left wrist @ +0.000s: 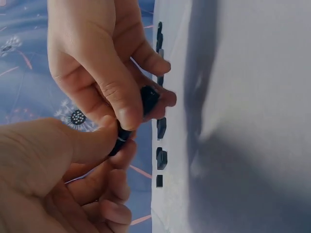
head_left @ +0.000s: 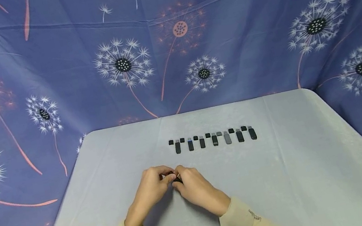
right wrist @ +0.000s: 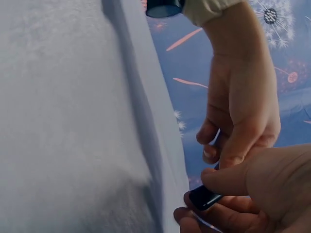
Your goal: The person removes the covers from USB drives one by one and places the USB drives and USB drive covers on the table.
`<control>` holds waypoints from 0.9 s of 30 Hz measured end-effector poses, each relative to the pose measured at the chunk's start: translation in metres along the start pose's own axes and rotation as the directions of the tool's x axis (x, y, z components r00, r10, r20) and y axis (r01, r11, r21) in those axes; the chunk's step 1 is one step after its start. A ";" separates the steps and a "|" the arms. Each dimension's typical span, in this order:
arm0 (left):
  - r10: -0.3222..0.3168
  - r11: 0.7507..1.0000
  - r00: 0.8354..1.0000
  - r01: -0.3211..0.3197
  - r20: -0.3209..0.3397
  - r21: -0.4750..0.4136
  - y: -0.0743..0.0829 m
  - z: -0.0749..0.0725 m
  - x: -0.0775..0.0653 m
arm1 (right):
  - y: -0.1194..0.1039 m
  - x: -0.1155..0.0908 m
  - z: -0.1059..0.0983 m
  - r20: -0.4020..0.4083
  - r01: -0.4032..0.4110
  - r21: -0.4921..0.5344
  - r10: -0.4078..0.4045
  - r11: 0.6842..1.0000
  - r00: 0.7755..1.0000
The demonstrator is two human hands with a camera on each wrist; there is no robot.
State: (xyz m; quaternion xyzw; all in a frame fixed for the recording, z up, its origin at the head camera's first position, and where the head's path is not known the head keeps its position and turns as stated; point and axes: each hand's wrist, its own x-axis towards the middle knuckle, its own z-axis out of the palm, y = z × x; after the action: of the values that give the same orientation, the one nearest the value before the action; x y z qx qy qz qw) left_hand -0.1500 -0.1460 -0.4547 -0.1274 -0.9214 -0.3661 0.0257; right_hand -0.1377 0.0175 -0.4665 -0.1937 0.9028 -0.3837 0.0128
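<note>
Both hands meet above the near middle of the table, holding a small black USB flash drive between them. My left hand pinches one end between thumb and fingers, and in the left wrist view a thin pale line shows on the drive there. My right hand grips the other end; its rounded dark tip pokes out past the right thumb in the right wrist view. Fingers cover most of the drive's middle.
Beyond the hands, several uncapped flash drives lie in a row, mostly black, with one grey drive. Small caps sit at their upper left. The pale table meets a blue dandelion-print cloth at its back edge.
</note>
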 end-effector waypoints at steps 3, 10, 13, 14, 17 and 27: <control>0.035 0.999 0.999 -0.036 -0.040 -0.027 0.002 0.000 -0.001 | 0.001 0.002 -0.006 -0.008 -0.023 0.059 0.024 0.998 1.000; 0.175 0.985 0.980 -0.175 -0.097 0.010 0.004 0.003 -0.002 | 0.004 0.004 -0.015 -0.017 -0.029 0.097 0.031 0.995 0.999; 0.182 0.983 0.977 -0.179 -0.108 0.035 0.006 0.006 -0.002 | 0.005 0.005 -0.016 -0.013 -0.024 0.097 0.025 0.995 1.000; 0.177 0.984 0.978 -0.173 -0.110 0.044 0.007 0.006 -0.003 | 0.006 0.005 -0.016 -0.010 -0.021 0.095 0.022 0.995 1.000; 0.156 0.987 0.982 -0.150 -0.108 0.059 0.008 0.009 -0.004 | 0.007 0.006 -0.016 0.002 -0.008 0.084 0.007 0.996 1.000; 0.125 0.990 0.985 -0.132 -0.122 -0.049 0.001 0.008 -0.010 | 0.005 0.005 -0.019 0.054 0.071 0.081 -0.075 0.994 0.996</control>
State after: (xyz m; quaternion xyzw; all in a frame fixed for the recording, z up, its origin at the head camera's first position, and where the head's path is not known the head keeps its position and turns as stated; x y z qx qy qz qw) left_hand -0.1399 -0.1419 -0.4616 -0.1652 -0.8973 -0.3968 0.1003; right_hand -0.1473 0.0321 -0.4556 -0.2369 0.8786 -0.4135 0.0321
